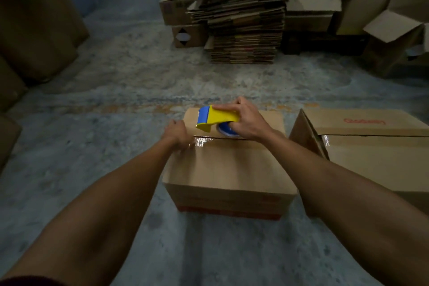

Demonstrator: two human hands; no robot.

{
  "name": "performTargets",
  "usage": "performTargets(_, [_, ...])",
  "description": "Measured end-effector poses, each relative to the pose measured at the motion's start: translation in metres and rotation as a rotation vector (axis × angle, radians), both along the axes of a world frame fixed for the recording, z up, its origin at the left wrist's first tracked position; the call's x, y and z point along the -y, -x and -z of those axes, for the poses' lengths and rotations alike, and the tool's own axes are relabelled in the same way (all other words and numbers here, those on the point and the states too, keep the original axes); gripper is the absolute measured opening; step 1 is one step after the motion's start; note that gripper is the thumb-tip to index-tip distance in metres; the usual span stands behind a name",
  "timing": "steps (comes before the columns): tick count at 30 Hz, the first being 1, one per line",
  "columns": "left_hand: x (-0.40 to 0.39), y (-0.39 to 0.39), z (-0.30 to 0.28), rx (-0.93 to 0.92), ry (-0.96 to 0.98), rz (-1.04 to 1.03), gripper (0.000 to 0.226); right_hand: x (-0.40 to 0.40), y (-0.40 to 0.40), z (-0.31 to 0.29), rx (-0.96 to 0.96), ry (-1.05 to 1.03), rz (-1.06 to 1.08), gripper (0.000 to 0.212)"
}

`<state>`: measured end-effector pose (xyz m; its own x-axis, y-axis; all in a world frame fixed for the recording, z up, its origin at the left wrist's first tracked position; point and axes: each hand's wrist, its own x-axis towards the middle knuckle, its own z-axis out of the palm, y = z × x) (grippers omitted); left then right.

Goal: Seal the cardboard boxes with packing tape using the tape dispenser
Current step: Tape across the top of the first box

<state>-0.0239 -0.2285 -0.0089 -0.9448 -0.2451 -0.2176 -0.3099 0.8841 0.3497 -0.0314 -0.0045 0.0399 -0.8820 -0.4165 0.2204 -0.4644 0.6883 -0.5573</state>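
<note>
A closed cardboard box (228, 165) stands on the floor straight ahead, its top flaps meeting in a seam. A short strip of clear tape (201, 141) shines at the seam's left end. My right hand (247, 121) grips a yellow and blue tape dispenser (214, 118) held over the seam, its blue roll touching the box top. My left hand (177, 134) presses on the box's left top edge beside the tape end. A second cardboard box (371, 155) with red lettering stands close on the right, with clear tape shining at its seam's left end.
A tall stack of flattened cartons (243, 11) rises at the back centre, with open boxes (392, 37) to its right. Large boxes (34, 30) line the left side. Worn concrete floor (116, 100) lies between them and me.
</note>
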Motion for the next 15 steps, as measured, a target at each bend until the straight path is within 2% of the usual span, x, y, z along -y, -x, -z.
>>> performTargets(2, [-0.007, 0.008, -0.009, -0.256, -0.206, -0.12, 0.035, -0.008, 0.003, -0.001, -0.021, 0.024, 0.018, 0.063])
performTargets(3, [-0.014, 0.009, -0.014, -0.325, -0.426, -0.213, 0.032, -0.013, 0.004, -0.001, -0.029, 0.033, 0.026, 0.062])
performTargets(4, [-0.022, 0.01, -0.018, -0.283, -0.703, -0.294, 0.037, -0.016, 0.006, -0.001, -0.039, 0.033, 0.032, 0.061])
performTargets(5, [-0.032, 0.008, -0.018, -0.161, -0.972, -0.335, 0.043, -0.019, 0.007, 0.001, -0.047, 0.027, 0.035, 0.06])
performTargets(6, [-0.037, 0.005, -0.018, -0.032, -1.159, -0.333, 0.05, -0.02, 0.007, 0.001, -0.057, 0.02, 0.035, 0.06])
performTargets(7, [-0.042, 0.002, -0.018, 0.066, -1.261, -0.317, 0.053, -0.02, 0.007, 0.001, -0.066, 0.011, 0.033, 0.06])
performTargets(9, [-0.044, -0.006, -0.019, 0.144, -1.39, -0.311, 0.053, -0.018, 0.007, 0.002, -0.071, -0.006, 0.021, 0.06])
performTargets(12, [-0.04, -0.009, -0.02, 0.119, -1.595, -0.363, 0.045, -0.011, 0.006, 0.002, -0.081, 0.0, 0.013, 0.061])
performTargets(15, [-0.034, -0.009, -0.02, 0.121, -1.645, -0.44, 0.038, -0.005, 0.005, 0.001, -0.077, 0.001, 0.017, 0.063])
